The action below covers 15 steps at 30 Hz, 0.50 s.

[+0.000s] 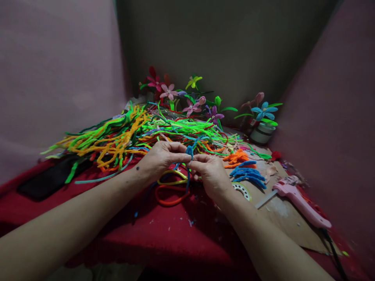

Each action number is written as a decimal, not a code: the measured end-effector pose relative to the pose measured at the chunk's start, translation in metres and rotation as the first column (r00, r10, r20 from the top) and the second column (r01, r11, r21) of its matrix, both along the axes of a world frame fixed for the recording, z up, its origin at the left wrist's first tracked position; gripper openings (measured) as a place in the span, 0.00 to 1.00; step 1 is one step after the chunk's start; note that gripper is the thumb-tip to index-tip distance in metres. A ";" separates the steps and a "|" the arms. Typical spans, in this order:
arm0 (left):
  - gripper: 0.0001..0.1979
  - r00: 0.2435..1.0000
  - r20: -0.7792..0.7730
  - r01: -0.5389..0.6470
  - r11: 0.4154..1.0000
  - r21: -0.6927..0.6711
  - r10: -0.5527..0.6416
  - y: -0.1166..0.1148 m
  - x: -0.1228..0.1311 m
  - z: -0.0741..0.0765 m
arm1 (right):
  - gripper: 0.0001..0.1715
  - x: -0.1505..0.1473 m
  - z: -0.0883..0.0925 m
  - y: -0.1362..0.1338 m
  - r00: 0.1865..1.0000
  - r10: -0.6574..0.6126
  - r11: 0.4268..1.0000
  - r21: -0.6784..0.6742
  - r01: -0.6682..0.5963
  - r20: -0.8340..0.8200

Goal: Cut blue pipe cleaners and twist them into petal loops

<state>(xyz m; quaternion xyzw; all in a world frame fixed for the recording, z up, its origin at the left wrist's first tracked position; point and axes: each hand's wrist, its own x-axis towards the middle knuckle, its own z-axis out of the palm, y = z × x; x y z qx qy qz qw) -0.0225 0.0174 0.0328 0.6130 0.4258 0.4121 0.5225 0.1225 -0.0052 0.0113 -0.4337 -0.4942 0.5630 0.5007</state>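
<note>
Between my two hands is a blue pipe cleaner (190, 150), its upper part bent into a small loop and a strand hanging below. My left hand (164, 157) pinches it from the left with thumb and forefinger. From the right, the fingertips of my right hand (211, 171) are closed on it just below the loop. Under the hands, a pair of orange-handled scissors (171, 203) seems to lie on the red cloth, partly hidden. Bundles of orange pipe cleaners (236, 157) and blue pipe cleaners (249, 173) lie right of my right hand.
A pile of green and yellow pipe cleaners (117, 134) spreads behind my hands. Pipe-cleaner flowers (191, 107) stand at the back, and a small jar (261, 132) stands right. A pink glue gun (301, 201) and a tape roll (242, 191) lie right; a black phone (49, 181) lies left.
</note>
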 end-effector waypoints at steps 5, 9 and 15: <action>0.08 1.000 -0.018 0.002 1.000 -0.025 -0.002 0.000 0.000 0.002 | 0.09 -0.002 0.001 -0.003 0.996 0.018 0.999 0.027 -0.021 0.091; 0.06 0.971 -0.188 -0.090 0.957 0.275 0.146 -0.004 0.004 0.003 | 0.10 -0.005 0.002 -0.004 0.997 0.000 1.000 -0.006 0.001 0.079; 0.08 0.960 -0.239 -0.074 0.953 0.294 0.148 0.000 0.004 0.001 | 0.12 -0.005 0.003 -0.004 1.000 0.006 0.998 -0.062 -0.004 0.026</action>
